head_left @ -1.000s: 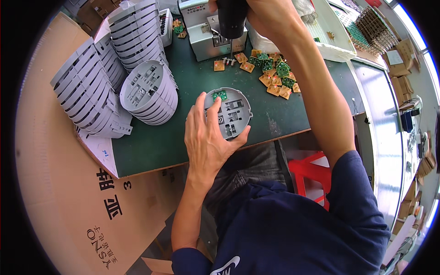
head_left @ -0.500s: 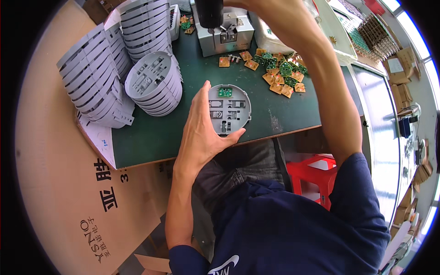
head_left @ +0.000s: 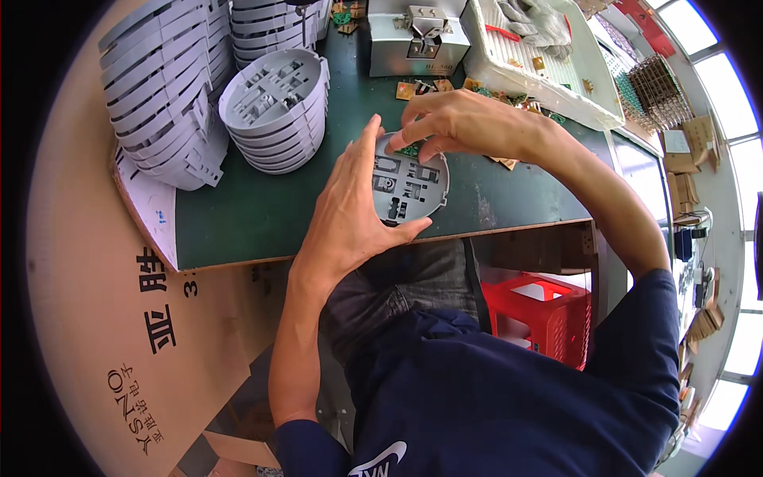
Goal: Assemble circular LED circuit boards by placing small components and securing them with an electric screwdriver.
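My left hand (head_left: 343, 205) is closed round the left and near sides of a round grey plastic housing (head_left: 429, 195), thumb at its near edge. The housing lies on the green tabletop, its slots and moulded ribs facing up. My right hand (head_left: 453, 127) reaches over its far edge. Its finger and thumb curl to either side of a small green circuit board (head_left: 409, 149) in the housing, partly hiding it. Beyond the hand stands a metal box-shaped device (head_left: 420, 56). The tip of a dark hanging tool (head_left: 303, 14) shows at the top edge.
Stacked grey housings (head_left: 274, 119) stand at the left, with taller stacks (head_left: 155, 87) behind. Loose tan and green circuit boards (head_left: 407, 90) lie behind my right hand. A white tray (head_left: 509, 79) holding a glove (head_left: 540, 24) sits far right. A red stool (head_left: 540, 318) is below the table.
My right hand has come down from the dark tool at the top to the circuit board in the housing. The tool now hangs farther left. My left hand keeps its hold.
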Tool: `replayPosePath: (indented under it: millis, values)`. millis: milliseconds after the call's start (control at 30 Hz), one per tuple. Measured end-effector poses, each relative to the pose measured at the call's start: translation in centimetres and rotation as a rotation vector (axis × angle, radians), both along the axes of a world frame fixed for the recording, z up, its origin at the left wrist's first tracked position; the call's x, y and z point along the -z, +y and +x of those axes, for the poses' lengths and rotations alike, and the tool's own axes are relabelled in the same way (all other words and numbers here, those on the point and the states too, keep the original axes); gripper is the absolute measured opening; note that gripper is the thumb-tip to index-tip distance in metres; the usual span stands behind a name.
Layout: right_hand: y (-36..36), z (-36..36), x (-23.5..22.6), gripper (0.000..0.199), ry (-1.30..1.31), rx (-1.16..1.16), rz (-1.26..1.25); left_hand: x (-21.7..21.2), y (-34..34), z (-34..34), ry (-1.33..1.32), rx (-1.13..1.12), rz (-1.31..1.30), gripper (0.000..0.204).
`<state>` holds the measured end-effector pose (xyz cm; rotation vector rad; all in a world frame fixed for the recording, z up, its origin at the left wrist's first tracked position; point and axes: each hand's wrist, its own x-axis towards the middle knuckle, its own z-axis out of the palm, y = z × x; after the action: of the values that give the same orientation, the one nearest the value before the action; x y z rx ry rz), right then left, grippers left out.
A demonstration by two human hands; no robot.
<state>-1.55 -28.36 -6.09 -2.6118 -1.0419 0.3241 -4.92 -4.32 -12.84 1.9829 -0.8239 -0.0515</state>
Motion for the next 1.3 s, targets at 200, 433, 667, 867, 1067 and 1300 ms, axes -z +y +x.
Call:
replayPosePath:
  millis: [200,433,667,867,1067,1300]
  values:
    - [-0.3,0.3,0.7,0.036,-0.092,-0.073,0.009,0.2,-0.1,0.0,-0.043,-0.009,-0.005,0.123]
    - [-0.8,-1.8,0.1,0.039,-0.338,-0.095,0.066,0.2,0.0,-0.2,-0.094,0.015,0.017,0.121]
    - [0.7,-2.8,-3.3,0.039,-0.214,-0.001,0.215,0.5,-0.2,-0.3,-0.175,-0.067,0.012,0.112]
    - [0.0,-5.3,-0.3,0.045,0.346,0.332,1.017,-1.9,-1.6,-2.1,-0.126,-0.196,-0.385,0.055]
    - [2.0,-7.3,1.4,0.056,0.314,0.429,1.136,-2.0,-2.5,-2.7,-0.081,-0.269,-0.53,0.025]
    - [3.1,-8.0,3.2,0.043,0.313,0.416,1.274,-2.0,-2.8,-2.8,-0.285,-0.318,-0.48,0.024]
